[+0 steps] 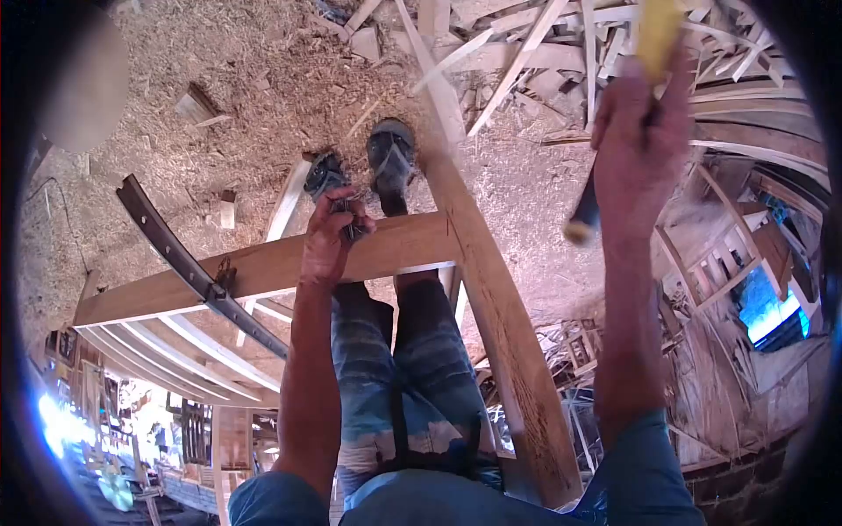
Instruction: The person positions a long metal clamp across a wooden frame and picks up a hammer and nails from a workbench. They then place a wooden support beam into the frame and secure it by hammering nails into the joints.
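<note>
My left hand (331, 235) is at the top rail of a wooden frame (399, 244), its fingers closed around a small dark metallic piece (353, 230) whose kind I cannot make out. Raised at the upper right, my right hand (640, 149) is wrapped round a motion-blurred tool. A yellow part (660, 39) of this tool sticks out above the fist, and a dark end with a tan tip (581, 226) shows below it. The frame's curved pale slats (202, 346) run under the left arm. A long wooden post (500, 324) meets the rail between my hands.
A dark metal bar with holes (167, 245) crosses the rail at left. Wood shavings (237, 61) and small offcuts (200, 107) cover the ground. Scrap strips (526, 66) are piled at upper right, with wooden furniture frames (715, 232) below. My sandaled feet (391, 153) stand beyond the rail.
</note>
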Demonstrator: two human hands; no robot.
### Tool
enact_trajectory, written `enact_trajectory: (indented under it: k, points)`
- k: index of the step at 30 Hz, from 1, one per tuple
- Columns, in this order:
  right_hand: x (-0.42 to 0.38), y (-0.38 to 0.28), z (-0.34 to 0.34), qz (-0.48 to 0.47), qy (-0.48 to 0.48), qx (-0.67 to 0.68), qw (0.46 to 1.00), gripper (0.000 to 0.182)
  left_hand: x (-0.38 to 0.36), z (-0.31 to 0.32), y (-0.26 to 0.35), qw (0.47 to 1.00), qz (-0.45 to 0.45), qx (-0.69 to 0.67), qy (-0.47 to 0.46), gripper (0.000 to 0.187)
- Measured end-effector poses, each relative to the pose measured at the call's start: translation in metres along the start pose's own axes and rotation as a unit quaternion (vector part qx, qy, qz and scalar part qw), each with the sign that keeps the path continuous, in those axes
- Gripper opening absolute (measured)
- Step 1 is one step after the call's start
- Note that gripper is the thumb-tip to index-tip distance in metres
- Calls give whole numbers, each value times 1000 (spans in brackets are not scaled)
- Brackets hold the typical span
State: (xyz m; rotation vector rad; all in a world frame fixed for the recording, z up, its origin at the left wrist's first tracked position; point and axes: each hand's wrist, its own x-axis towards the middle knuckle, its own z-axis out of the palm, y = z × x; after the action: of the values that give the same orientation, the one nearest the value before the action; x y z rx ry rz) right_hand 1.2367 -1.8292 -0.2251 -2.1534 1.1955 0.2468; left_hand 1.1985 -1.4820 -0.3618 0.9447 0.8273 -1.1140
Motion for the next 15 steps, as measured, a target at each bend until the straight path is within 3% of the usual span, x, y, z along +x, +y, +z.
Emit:
enact_trajectory:
  k: [2,4,5,7,9,10,11,13,14,15]
  points:
    - [-35,59,32,-8,20,60,998,30,2,-5,0,998,-16,-59,-18,30]
    - [-66,91,44,-23,-234,-122,964,41,5,-13,-8,996,-12,-79,-27,32]
    - [-89,96,37,-11,-467,-326,822,61,3,-14,-10,995,-19,-89,-32,33]
    - [-90,92,32,39,-441,-256,859,60,6,-12,-9,996,-19,-69,-47,33]
    - [-51,79,36,-12,-322,-162,933,50,11,-18,-18,997,8,-43,-58,32]
    - [-55,67,22,-3,-267,-115,957,46,8,-6,-10,999,-30,8,-16,32]
    - [-32,41,12,-11,-192,-128,973,35,7,-5,-12,998,-33,13,-55,32]
    - [-15,24,8,-16,-86,-59,994,37,9,-12,-18,992,-32,16,-125,31]
    - [-6,16,5,-24,-33,-25,999,38,6,-9,-16,992,-64,-2,-106,28]
    - [-25,52,17,-33,-61,-65,995,40,5,-11,-14,991,-74,-7,-108,28]
